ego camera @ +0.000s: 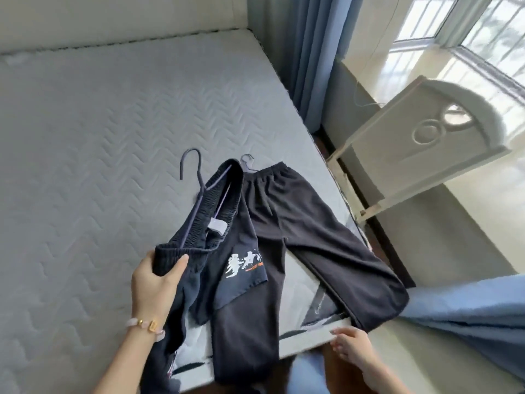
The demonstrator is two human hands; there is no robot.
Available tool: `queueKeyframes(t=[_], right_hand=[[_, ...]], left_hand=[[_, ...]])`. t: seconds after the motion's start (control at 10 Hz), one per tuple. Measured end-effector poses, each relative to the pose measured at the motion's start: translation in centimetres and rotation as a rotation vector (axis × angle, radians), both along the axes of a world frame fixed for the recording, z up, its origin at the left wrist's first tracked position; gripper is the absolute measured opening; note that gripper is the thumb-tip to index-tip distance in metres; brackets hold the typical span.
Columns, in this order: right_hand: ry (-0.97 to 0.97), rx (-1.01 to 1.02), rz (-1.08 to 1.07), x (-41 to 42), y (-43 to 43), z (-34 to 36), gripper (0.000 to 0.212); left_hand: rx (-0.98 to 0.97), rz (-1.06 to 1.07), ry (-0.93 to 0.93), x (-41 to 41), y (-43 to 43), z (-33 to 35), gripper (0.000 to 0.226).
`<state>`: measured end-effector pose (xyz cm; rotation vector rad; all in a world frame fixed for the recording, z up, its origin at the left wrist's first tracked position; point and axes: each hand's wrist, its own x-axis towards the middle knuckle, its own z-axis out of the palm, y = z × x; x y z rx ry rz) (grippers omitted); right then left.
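My left hand (154, 282) grips the elastic waistband of dark navy shorts (216, 251) with a white and orange print on one leg. A purple hanger (196, 177) is still threaded through the waistband, its hook lying on the mattress. Black trousers (301, 237) lie spread flat on the bed's near right corner, their legs reaching over the edge; the hook of a second hanger (247, 160) shows at their waistband. My right hand (350, 344) hovers by the mattress edge below the trouser leg, fingers loosely curled, holding nothing.
The grey quilted mattress (85, 137) stretches away to the left and back. Blue curtains (309, 52) hang at the bed's far right corner, with more blue cloth (468, 305) at the right. A white carved headboard panel (420, 143) leans under the window.
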<state>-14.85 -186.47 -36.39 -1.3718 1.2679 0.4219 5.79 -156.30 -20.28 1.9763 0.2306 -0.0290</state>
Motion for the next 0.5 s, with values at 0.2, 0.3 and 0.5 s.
queueKeyframes(t=[0.2, 0.3, 0.5], right_hand=[[-0.126, -0.053, 0.316, 17.6, -8.7, -0.7, 0.022], [-0.185, -0.100, 0.442, 25.1, -10.9, -1.4, 0.022], [-0.257, -0.317, 0.777, 42.0, -13.1, -5.6, 0.036]], left_hand=[[0.085, 0.144, 0.069, 2.2, -5.8, -2.2, 0.019], [0.072, 0.221, 0.140, 3.2, -7.0, -4.2, 0.020], [0.082, 0.122, 0.567, 7.1, -6.4, -13.3, 0.095]])
